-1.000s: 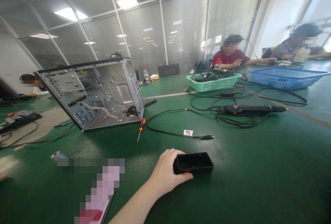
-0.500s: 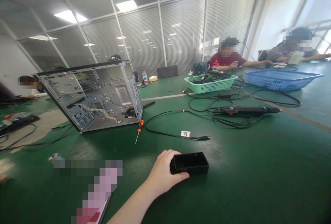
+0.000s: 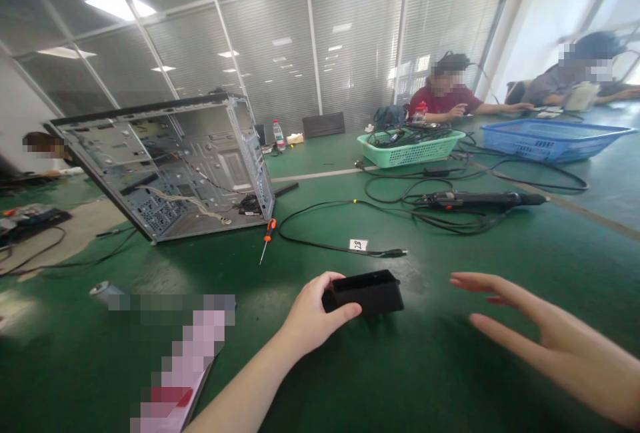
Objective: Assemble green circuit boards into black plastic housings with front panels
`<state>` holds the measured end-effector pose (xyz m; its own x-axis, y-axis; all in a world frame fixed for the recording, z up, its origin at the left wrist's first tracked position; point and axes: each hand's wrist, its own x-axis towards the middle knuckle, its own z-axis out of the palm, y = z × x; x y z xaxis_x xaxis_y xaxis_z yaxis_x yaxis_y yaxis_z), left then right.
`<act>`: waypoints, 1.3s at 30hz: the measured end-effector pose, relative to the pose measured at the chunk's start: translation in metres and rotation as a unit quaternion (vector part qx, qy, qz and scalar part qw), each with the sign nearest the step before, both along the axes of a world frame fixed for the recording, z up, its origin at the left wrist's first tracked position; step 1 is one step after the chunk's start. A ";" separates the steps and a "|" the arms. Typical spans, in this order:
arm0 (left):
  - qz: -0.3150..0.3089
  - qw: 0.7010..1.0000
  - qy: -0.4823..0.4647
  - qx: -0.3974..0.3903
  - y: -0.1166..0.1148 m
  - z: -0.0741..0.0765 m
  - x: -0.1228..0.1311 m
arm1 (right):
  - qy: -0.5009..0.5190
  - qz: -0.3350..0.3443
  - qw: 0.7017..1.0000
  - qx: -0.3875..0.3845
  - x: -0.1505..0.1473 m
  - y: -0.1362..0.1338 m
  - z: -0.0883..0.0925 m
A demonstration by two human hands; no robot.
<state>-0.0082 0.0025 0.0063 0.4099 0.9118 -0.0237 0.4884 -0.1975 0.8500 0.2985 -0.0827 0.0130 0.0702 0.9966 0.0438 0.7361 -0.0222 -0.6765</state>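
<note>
- Black plastic box (image 3: 369, 292) sits on the green table (image 3: 500, 246), near the middle, and the left hand (image 3: 314, 312) grips its left end with thumb and fingers wrapped round it.
- To the right, the right hand (image 3: 545, 340) is held flat with its fingers stretched out. It holds nothing and is apart from the box.
- Just past the box lies a black cable (image 3: 330, 245) with a small white tag (image 3: 358, 244) on it.
- A little orange screwdriver (image 3: 266, 236) lies to the left of the cable.
- Behind the screwdriver stands a grey metal computer case (image 3: 175, 166), tilted, with its side off and wires showing inside.
- Farther right lies a long black power tool (image 3: 480, 200) among more cables.
- Far away on the table are a green basket (image 3: 410, 152) and a blue basket (image 3: 550, 140).
- Two other people sit at the far right side, and one person is at the far left.
</note>
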 end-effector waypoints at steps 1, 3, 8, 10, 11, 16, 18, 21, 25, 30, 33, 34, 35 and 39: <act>-0.002 1.000 -0.012 -0.003 0.000 0.000 0.000 | 0.037 0.037 0.998 -0.037 -0.020 0.008 0.003; -0.007 0.999 -0.038 -0.008 0.001 -0.001 0.000 | 0.098 0.104 0.986 -0.087 -0.058 0.022 0.009; 0.004 0.996 -0.086 -0.029 0.004 -0.004 0.000 | 0.176 0.129 0.966 -0.139 -0.094 0.040 0.012; 0.002 0.994 -0.098 -0.041 0.004 -0.003 0.000 | 0.218 0.125 0.958 -0.136 -0.093 0.042 0.008; -0.003 0.994 -0.100 -0.046 0.004 -0.002 0.000 | 0.237 0.125 0.953 -0.140 -0.091 0.043 0.006; -0.050 0.990 -0.127 -0.021 0.002 0.000 -0.003 | 0.304 0.086 0.938 -0.144 -0.086 0.046 -0.002; -0.047 0.992 -0.114 -0.001 0.003 -0.002 -0.003 | 0.324 0.058 0.933 -0.148 -0.085 0.047 -0.005; -0.035 0.995 -0.094 -0.005 0.005 -0.004 -0.002 | 0.351 0.055 0.922 -0.153 -0.083 0.049 -0.008; -0.049 0.993 -0.091 -0.051 0.006 -0.003 0.000 | 0.372 0.075 0.912 -0.153 -0.080 0.049 -0.011; -0.062 0.993 -0.074 -0.064 0.005 -0.002 0.000 | 0.385 0.123 0.894 -0.191 -0.076 0.044 -0.002; -0.041 0.995 -0.054 -0.068 0.005 -0.002 -0.001 | 0.379 0.131 0.888 -0.226 -0.078 0.041 0.008; -0.038 0.996 -0.048 -0.068 0.005 -0.001 -0.001 | 0.380 0.131 0.886 -0.233 -0.078 0.040 0.011; -0.035 0.996 -0.045 -0.067 0.004 0.000 -0.001 | 0.383 0.132 0.883 -0.238 -0.079 0.040 0.013; -0.035 0.997 -0.049 -0.058 0.004 0.001 0.001 | 0.414 0.134 0.864 -0.253 -0.078 0.039 0.010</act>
